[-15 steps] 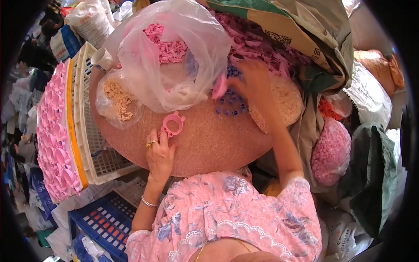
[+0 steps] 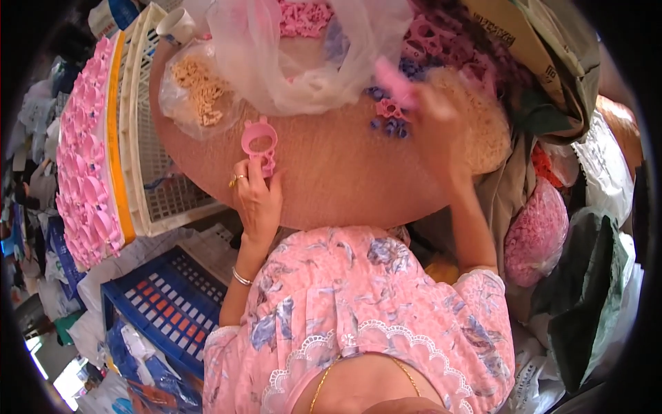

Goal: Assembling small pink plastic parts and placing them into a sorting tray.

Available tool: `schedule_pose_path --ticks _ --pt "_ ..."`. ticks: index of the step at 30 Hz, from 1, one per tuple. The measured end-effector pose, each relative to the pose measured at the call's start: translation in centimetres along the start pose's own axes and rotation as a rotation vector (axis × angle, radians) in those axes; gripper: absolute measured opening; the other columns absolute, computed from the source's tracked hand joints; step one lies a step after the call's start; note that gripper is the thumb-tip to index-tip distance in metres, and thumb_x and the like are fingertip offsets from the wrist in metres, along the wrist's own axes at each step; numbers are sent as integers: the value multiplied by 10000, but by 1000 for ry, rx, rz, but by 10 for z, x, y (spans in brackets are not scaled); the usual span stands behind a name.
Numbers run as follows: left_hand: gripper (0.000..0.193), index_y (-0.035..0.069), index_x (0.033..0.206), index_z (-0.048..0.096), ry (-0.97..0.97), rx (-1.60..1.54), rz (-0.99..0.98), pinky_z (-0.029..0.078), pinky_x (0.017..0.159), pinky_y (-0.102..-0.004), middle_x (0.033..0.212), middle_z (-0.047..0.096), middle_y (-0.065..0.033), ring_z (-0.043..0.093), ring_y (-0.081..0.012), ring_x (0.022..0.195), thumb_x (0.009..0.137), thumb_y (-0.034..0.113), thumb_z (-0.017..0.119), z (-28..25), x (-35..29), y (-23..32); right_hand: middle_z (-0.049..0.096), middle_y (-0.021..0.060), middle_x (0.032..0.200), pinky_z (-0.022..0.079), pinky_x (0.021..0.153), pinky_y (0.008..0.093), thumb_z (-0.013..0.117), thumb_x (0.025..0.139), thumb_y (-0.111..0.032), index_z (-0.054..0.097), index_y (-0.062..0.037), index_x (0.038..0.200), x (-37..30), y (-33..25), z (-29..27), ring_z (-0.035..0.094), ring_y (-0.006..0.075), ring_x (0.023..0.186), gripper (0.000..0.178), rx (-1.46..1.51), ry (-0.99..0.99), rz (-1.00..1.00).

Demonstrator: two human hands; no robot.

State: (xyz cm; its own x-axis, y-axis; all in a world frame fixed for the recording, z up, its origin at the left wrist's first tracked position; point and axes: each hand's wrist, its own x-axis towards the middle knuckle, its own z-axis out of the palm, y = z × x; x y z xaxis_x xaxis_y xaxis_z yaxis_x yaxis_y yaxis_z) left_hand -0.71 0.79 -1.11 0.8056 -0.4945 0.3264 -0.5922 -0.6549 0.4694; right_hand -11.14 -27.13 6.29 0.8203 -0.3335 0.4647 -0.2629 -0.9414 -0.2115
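Observation:
My left hand pinches the lower end of a pink plastic ring-shaped piece with two ear-like bumps, held against the round brown tabletop. My right hand is smeared by motion, over the tabletop's right side. An elongated pink thing blurs at its fingertips; whether it is gripped or worn cannot be told. Close by lie small blue pieces and a small pink openwork piece. Pale small parts are heaped beside the right hand.
An open clear plastic bag of pink parts stands at the back, with a small bag of beige parts and a white cup to its left. More pink pieces spill from a sack. Crates flank the table's left side.
The whole view has shifted, so the table sits higher in the picture. My left hand has turned the pink ring piece more upright. My right hand has moved nearer over the blue pieces.

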Motion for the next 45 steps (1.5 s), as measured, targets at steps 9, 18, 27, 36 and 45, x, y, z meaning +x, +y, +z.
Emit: schedule_pose_path --ticks 9,18,27,36,45 --pt "375 24 1052 532 8 54 -4 445 817 -451 1043 544 -169 555 -369 981 757 106 749 10 1 3 597 137 1190 427 946 429 700 742 -95 588 -26 1196 -64 -71 40 549 307 1116 473 286 -144 26" --pt "336 26 1013 555 52 18 -6 451 859 -436 1053 587 -177 559 -367 1004 751 103 750 10 1 -5 658 132 1053 452 884 413 673 828 -93 664 -40 1034 -42 -26 64 602 326 1009 213 11 -141 154" --pt "464 36 1137 522 242 -616 -264 560 633 -289 945 653 -121 682 -189 766 751 3 777 19 -2 2 667 119 1058 548 812 270 597 920 -13 602 29 1109 -35 -59 51 674 179 939 194 1373 -208 549" --pt "504 36 1177 595 209 -728 -223 585 720 -293 1048 656 -117 677 -205 874 712 -54 769 5 2 22 691 114 1027 542 798 259 637 902 -22 606 37 1169 -29 -112 45 672 153 914 274 1297 -261 513" --pt "583 50 1212 599 278 -598 -128 583 706 -316 1081 615 -122 653 -255 909 669 -48 787 7 2 19 678 155 1019 580 819 307 573 922 21 563 64 1197 -30 -103 50 695 235 929 278 1944 -433 812"
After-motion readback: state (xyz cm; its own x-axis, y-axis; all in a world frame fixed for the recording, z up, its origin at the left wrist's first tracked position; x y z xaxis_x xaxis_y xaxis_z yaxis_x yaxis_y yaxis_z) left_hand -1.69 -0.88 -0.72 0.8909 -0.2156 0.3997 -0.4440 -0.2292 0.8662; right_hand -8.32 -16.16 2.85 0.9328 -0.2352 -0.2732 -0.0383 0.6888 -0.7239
